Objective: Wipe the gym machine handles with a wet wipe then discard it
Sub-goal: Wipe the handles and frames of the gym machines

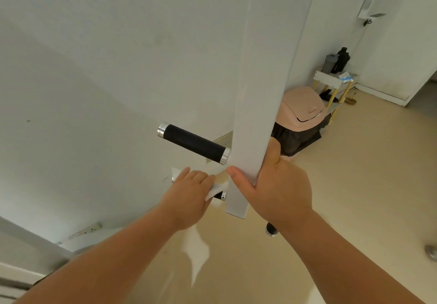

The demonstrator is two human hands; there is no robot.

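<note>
A white machine bar (pixel 257 90) hangs down the middle of the view. An upper black handle (pixel 194 143) with silver end caps sticks out to its left. Below it, my left hand (pixel 189 197) grips a lower handle through a white wet wipe (pixel 214 191); the wipe and my fingers hide most of that handle. My right hand (pixel 272 185) holds the lower end of the bar, fingers wrapped across its front, thumb behind. A short black handle end (pixel 271 229) shows under my right wrist.
A pink swing-lid bin (pixel 301 107) with a dark liner stands on the floor behind the bar by the wall. Right of it, a small white shelf (pixel 331 79) carries dark bottles. A wall socket (pixel 91 229) sits low at left. Beige floor spreads to the right.
</note>
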